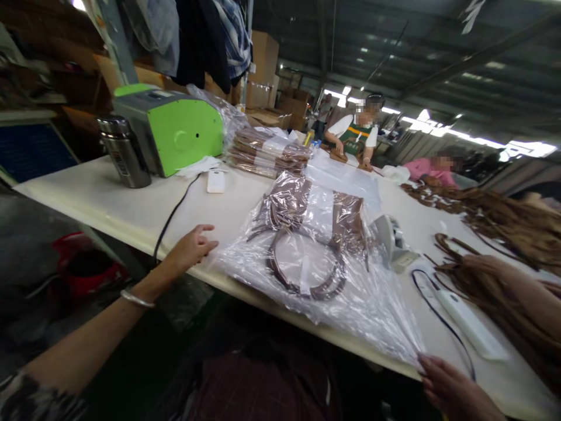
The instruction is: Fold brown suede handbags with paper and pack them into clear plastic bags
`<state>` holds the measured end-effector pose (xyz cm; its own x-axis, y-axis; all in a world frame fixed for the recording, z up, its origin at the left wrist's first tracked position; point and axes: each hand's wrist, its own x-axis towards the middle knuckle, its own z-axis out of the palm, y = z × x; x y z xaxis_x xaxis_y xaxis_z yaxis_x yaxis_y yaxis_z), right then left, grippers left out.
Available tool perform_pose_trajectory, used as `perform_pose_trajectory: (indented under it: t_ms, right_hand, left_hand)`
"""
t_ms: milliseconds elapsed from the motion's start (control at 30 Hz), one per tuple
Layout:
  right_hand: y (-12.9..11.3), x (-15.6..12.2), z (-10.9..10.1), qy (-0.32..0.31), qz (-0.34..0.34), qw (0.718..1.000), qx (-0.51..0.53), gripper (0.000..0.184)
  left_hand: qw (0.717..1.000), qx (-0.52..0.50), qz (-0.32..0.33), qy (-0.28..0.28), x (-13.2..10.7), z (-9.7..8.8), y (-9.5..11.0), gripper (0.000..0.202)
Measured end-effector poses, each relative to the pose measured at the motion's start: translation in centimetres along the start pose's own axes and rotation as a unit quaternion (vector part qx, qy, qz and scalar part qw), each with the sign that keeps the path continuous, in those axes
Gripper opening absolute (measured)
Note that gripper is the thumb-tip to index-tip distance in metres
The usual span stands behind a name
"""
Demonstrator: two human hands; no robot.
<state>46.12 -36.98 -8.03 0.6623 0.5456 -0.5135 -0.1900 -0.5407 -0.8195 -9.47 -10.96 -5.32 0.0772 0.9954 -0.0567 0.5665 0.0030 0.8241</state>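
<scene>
A clear plastic bag (333, 275) with brown straps and a brown leather piece inside lies on the white table (127, 204) in front of me. My left hand (191, 248) rests on the table's near edge just left of the bag, fingers loosely bent and apart, holding nothing. At the bottom right my right hand (451, 389) pinches the bag's near right corner.
A green machine (175, 131), a steel flask (125, 152) and stacked bagged goods (267, 153) stand at the back left. A white handheld device with a cord (468, 321) and piles of brown straps (504, 216) lie right, with another person's arm (517, 286) over them. Co-workers sit across the table.
</scene>
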Motion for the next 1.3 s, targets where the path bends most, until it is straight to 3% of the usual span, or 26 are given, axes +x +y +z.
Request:
perform_pose_trajectory:
  t_ms: [67, 100, 200, 267, 333, 467, 567, 633, 700, 767, 867, 967, 1033, 1133, 1233, 1300]
  right_hand:
    - [1.3, -0.7, -0.2, -0.010, 0.030, 0.999, -0.004, 0.042]
    - [2.0, -1.2, 0.1, -0.030, 0.056, 0.998, -0.010, 0.042]
    - [3.5, -3.3, 2.6, -0.130, 0.110, 0.985, -0.039, 0.056]
    - [3.7, -5.1, 5.5, -0.207, 0.090, 0.973, -0.053, 0.064]
    - [3.2, -7.1, 9.0, -0.281, 0.044, 0.957, -0.063, 0.067]
    - [1.0, -10.6, 16.5, -0.417, -0.030, 0.905, -0.079, 0.065]
    - [-0.3, -11.8, 20.7, -0.458, -0.042, 0.884, -0.084, 0.067]
    - [-0.4, -11.8, 22.2, -0.458, -0.039, 0.884, -0.091, 0.071]
    - [0.1, -11.3, 22.6, -0.448, -0.037, 0.887, -0.107, 0.075]
    - [0.8, -10.8, 22.3, -0.440, -0.039, 0.889, -0.124, 0.077]
    - [1.4, -10.8, 22.3, -0.448, -0.048, 0.886, -0.114, 0.073]
    - [0.7, -12.0, 24.0, -0.460, -0.071, 0.882, -0.076, 0.070]
    - [-0.7, -12.6, 25.9, -0.453, -0.111, 0.884, -0.045, 0.075]
    - [-3.6, -12.5, 28.6, -0.398, -0.210, 0.892, -0.039, 0.081]
    - [-6.5, -11.0, 29.8, -0.255, -0.354, 0.895, -0.094, 0.072]
    - [-7.6, -9.6, 29.9, -0.162, -0.433, 0.879, -0.115, 0.070]
  left_hand:
    - [0.993, 0.050, 0.076, 0.076, -1.6, 0.1, -0.5, 0.064]
    - [0.985, 0.073, 0.134, 0.081, -2.5, 0.7, -0.7, 0.061]
    - [0.927, 0.154, 0.343, -0.011, -4.5, 4.1, -0.3, 0.052]
    - [0.875, 0.216, 0.430, -0.059, -4.8, 6.4, 0.3, 0.036]
    - [0.858, 0.259, 0.438, -0.062, -4.4, 7.7, 0.9, 0.020]
    - [0.885, 0.280, 0.372, -0.010, -3.4, 7.6, 1.8, 0.022]
    - [0.873, 0.275, 0.403, -0.021, -3.6, 7.4, 2.3, 0.019]
    - [0.846, 0.296, 0.442, -0.044, -3.8, 7.9, 2.4, 0.027]
    - [0.834, 0.317, 0.448, -0.051, -3.6, 8.5, 2.3, 0.019]
    - [0.850, 0.304, 0.425, -0.059, -3.1, 8.7, 2.2, 0.008]
    - [0.874, 0.253, 0.404, -0.094, -2.3, 8.2, 2.4, 0.016]
    - [0.876, 0.237, 0.409, -0.092, -2.4, 7.4, 3.3, 0.023]
    - [0.876, 0.217, 0.428, -0.039, -3.0, 6.9, 4.2, 0.023]
    - [0.867, 0.174, 0.458, 0.092, -4.7, 6.3, 5.5, 0.020]
    - [0.856, 0.143, 0.450, 0.212, -6.9, 6.3, 5.9, 0.012]
    - [0.868, 0.096, 0.432, 0.226, -8.4, 7.1, 5.6, 0.012]
